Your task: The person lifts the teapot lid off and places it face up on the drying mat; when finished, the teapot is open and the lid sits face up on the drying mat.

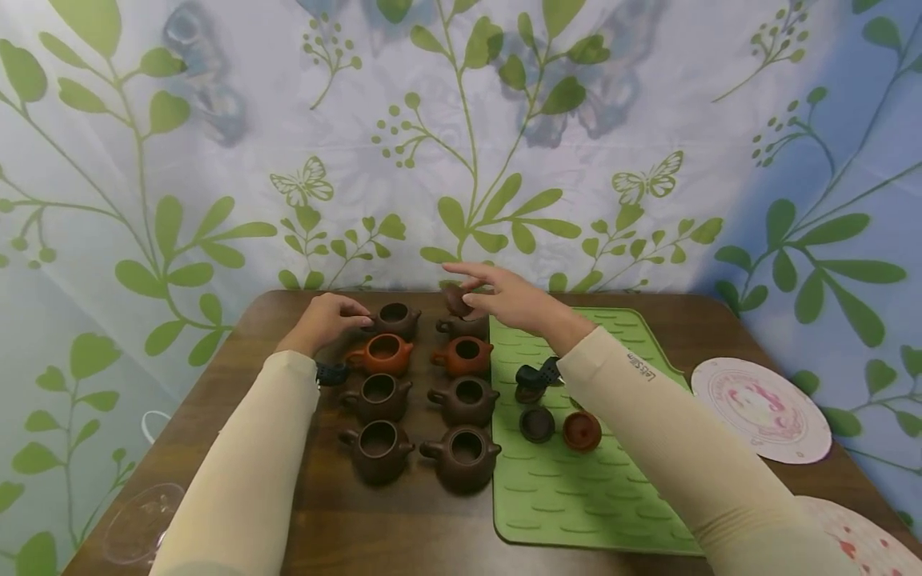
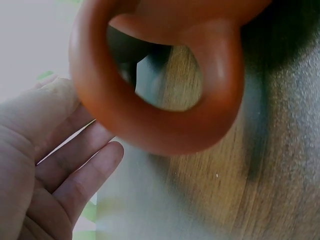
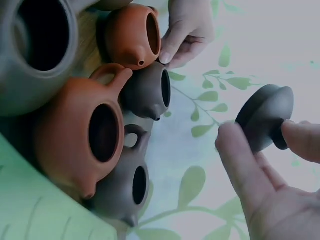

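Note:
My right hand [image 1: 519, 302] pinches a dark brown teapot lid [image 3: 265, 117] by its knob, raised and tilted above the far dark teapot [image 1: 467, 326] of the right column. In the head view, my left hand [image 1: 326, 322] has its thumb and fingers at the handle of the far dark teapot [image 1: 394, 322] in the left column, seeming to pinch it. An orange teapot [image 1: 383, 356] stands just nearer; its handle [image 2: 170, 132] covers part of the left fingers in the left wrist view. Every teapot whose mouth shows is lidless.
Nearer in the two columns stand another orange teapot [image 1: 464, 358] and several dark teapots [image 1: 464, 464]. On the green mat [image 1: 555, 504] lie an orange lid [image 1: 582, 432] and dark lids [image 1: 536, 424]. Round pink-patterned mats [image 1: 763, 408] lie right; a clear plastic disc [image 1: 144, 520] lies front left.

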Demonstrator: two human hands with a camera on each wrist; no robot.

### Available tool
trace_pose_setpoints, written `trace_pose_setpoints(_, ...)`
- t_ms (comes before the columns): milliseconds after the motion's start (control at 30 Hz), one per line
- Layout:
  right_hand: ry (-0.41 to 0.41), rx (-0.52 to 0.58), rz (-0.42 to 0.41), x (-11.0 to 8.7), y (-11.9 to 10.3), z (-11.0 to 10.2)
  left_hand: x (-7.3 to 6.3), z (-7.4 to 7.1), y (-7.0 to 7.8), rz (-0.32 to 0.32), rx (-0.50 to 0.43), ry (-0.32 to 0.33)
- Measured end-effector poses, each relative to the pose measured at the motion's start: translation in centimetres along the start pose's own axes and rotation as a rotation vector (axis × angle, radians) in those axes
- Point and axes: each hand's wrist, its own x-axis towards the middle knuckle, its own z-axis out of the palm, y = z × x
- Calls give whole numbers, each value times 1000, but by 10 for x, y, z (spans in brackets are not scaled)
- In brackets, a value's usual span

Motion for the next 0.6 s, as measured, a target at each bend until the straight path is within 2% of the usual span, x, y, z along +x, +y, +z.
trace_pose_setpoints(133,-39,222,10,-23,7,-10,0,2,-3,0,0,-10)
trace_pose_setpoints(300,-32,558,-27,-59,14,-23,-2,2,-4,6,-17,3)
trace_pose_setpoints(367,-18,640,-32,-77,16,-29,-3,2,-3,3,-22,7)
trace_pose_setpoints(467,29,668,-13,-107,21,-37,-3,1,-2,2,-27,0)
trace_pose_setpoints(600,122,542,52,-144,33,-45,-3,-1,1,9,-27,-8)
